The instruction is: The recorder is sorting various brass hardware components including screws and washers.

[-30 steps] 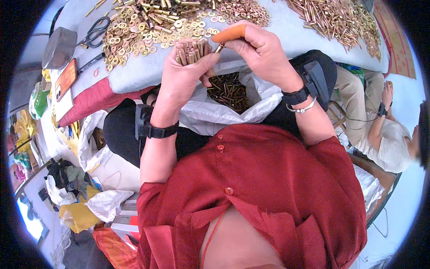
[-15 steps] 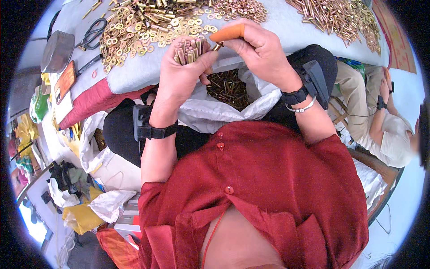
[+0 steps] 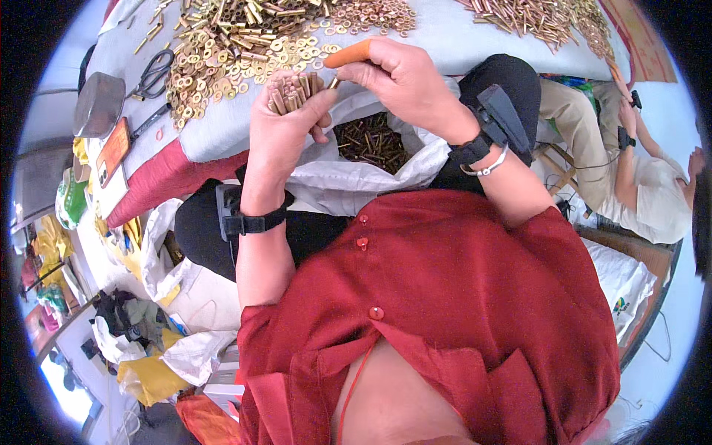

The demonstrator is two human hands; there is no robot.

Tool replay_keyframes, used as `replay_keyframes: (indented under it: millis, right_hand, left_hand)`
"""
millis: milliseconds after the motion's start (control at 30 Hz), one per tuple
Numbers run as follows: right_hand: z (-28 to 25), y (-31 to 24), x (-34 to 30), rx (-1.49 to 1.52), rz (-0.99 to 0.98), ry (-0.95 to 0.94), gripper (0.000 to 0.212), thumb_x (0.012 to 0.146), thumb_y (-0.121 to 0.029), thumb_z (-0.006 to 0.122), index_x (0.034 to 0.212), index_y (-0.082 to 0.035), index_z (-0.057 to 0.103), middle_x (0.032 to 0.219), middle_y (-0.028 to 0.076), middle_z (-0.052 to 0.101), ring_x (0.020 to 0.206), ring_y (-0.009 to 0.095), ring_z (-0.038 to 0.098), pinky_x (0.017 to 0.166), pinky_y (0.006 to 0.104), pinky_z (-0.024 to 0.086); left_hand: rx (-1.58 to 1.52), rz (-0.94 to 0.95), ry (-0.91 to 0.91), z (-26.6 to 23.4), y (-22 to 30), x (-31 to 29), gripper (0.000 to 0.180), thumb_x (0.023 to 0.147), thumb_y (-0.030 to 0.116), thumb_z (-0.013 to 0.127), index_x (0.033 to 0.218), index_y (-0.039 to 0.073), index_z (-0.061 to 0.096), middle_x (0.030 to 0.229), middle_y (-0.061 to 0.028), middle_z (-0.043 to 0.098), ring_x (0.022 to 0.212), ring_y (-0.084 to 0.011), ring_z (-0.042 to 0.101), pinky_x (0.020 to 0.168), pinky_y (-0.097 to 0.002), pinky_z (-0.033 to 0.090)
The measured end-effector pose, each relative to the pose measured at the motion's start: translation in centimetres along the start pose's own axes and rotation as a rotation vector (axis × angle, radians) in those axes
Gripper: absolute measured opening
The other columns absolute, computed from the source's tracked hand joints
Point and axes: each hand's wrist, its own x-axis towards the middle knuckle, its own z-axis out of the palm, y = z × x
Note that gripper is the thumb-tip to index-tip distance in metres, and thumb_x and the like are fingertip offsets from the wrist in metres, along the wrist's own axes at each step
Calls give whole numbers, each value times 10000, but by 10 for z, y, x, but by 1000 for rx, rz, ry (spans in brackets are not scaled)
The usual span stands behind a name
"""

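Pointing where is the tube bundle (image 3: 293, 94) held?

— Roughly away from the body, gripped by the left hand (image 3: 284, 124); just beside, one single tube (image 3: 334, 83), long axis slanting, is pinched by the right hand (image 3: 404, 83).

Table (image 3: 445, 44) spans frame top. On it: washers (image 3: 196, 78) upper left, tubes (image 3: 245, 22) behind them, rods (image 3: 519, 18) upper right. Scissors (image 3: 153, 73) left of washers, container (image 3: 99, 104) left of scissors, phone (image 3: 114, 152) below container. Left hand (image 3: 285, 119), rod bundle (image 3: 293, 93) in it, below washers. Sack (image 3: 348, 194) below right hand (image 3: 404, 81), pieces (image 3: 367, 141) inside.
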Motion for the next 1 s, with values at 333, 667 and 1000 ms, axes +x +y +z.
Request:
replay_keyframes:
  millis: [333, 667, 1000]
  right_hand:
    - [6, 1, 10, -318, -280, 42, 199, 844, -235, 634, 833, -37, 619, 718, 120, 537, 681, 287, 552, 606, 339, 443]
    - [14, -10, 28, -128, -27, 15, 336, 950, -310, 479, 1009, -32, 658, 938, 139, 663, 857, 197, 637, 746, 269, 484]
    - [30, -8, 5, 407, 255, -95, 445, 962, -378, 452, 1169, -8, 589, 1078, 68, 628, 897, 130, 588, 808, 283, 464]
  left_hand:
    - [30, 93, 36, 2, -1, -9, 165, 778, 23, 690, 882, 33, 563, 687, -12, 572, 533, -78, 546, 414, -208, 434]
    - [-138, 99, 43, -8, -7, -6, 153, 782, 49, 701, 856, 37, 568, 658, -9, 573, 523, -79, 546, 416, -218, 461]
    - [-171, 57, 52, -9, -7, -15, 146, 808, 73, 688, 888, 26, 575, 678, -6, 574, 529, -77, 541, 425, -214, 470]
